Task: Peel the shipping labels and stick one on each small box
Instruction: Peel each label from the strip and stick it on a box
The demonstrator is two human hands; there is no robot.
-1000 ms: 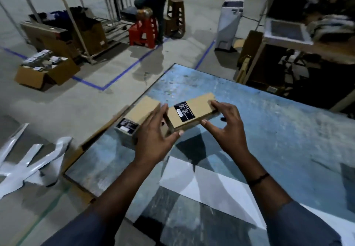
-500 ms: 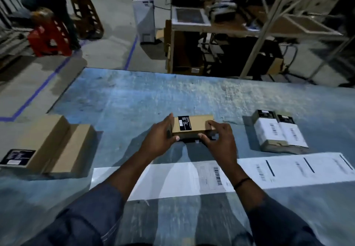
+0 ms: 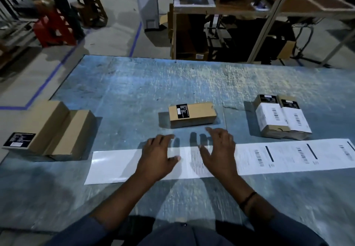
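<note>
our left hand (image 3: 155, 161) and right hand (image 3: 219, 153) hover over the label strip (image 3: 284, 159) on the bench (image 3: 134, 84), grip released, holding nothing. the small box (image 3: 192, 114), no white label yet, lies just beyond them. we should lift one corner of the nearest label, peel slowly, then lay it flat on top.

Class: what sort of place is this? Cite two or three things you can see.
Probably a warehouse packing station: small brown cardboard boxes beside a long white strip of barcode shipping labels on a worn blue table, and blue tape lines on the concrete floor.
</note>
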